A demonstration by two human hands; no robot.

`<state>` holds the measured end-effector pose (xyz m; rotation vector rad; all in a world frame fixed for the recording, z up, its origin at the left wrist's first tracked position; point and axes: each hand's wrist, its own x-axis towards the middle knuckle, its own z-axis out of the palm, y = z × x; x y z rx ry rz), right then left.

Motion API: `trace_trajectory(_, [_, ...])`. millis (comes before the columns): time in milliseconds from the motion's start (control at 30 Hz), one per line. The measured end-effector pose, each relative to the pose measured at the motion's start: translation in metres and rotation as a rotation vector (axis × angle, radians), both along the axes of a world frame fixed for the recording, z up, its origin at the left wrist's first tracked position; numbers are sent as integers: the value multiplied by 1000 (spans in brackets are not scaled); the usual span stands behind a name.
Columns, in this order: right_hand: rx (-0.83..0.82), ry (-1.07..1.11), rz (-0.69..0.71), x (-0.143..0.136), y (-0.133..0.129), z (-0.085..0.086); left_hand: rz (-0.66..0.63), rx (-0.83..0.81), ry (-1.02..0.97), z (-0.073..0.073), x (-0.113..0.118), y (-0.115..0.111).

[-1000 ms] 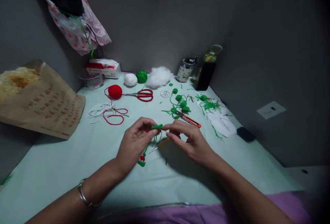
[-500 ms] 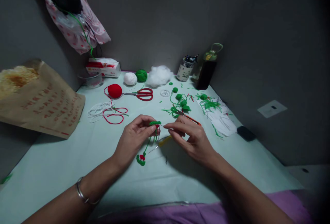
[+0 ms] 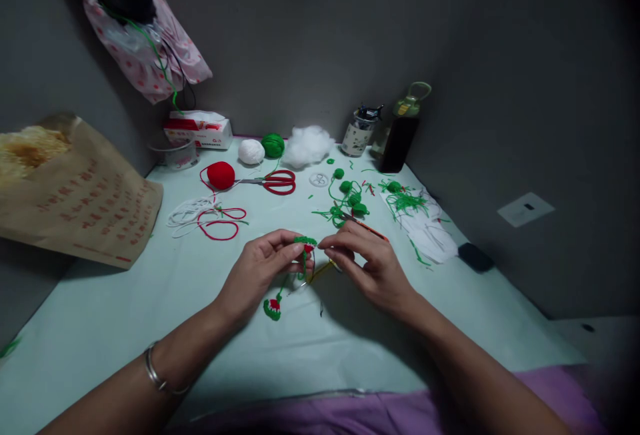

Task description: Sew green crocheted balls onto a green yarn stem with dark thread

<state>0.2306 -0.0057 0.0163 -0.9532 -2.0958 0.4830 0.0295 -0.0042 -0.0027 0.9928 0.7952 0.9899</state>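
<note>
Between the thumb and fingers of my left hand (image 3: 267, 258) is a small crocheted watermelon slice (image 3: 309, 245), green along the edge with red and white in the middle. My right hand (image 3: 367, 258) is pinched close to its right side, on what looks like a thin needle (image 3: 318, 247); most of it is hidden by the fingers. A green crocheted cord hangs from the slice to a second watermelon slice (image 3: 273, 308), lying on the table. Under the hands lies a crochet hook (image 3: 320, 271) with a yellow handle.
Behind the hands are red-handled scissors (image 3: 279, 182), a red yarn ball (image 3: 221, 175), white stuffing (image 3: 309, 147) and small green crocheted balls (image 3: 355, 200). A paper bag (image 3: 95, 195) stands left; a bottle (image 3: 400, 131) and a pen cup (image 3: 356, 136) stand at the back right.
The held slice has turned so more of its red and white face shows. My right fingertips stay close beside it. The view has shifted slightly.
</note>
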Motion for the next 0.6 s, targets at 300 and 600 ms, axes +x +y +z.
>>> trace_trajectory(300, [-131,84,15,1,1,0,-7,-134,-129,2,0,1])
trace_trajectory(600, [-249,150,4,-3,4,-6,-17,-204,-175,-3,1,1])
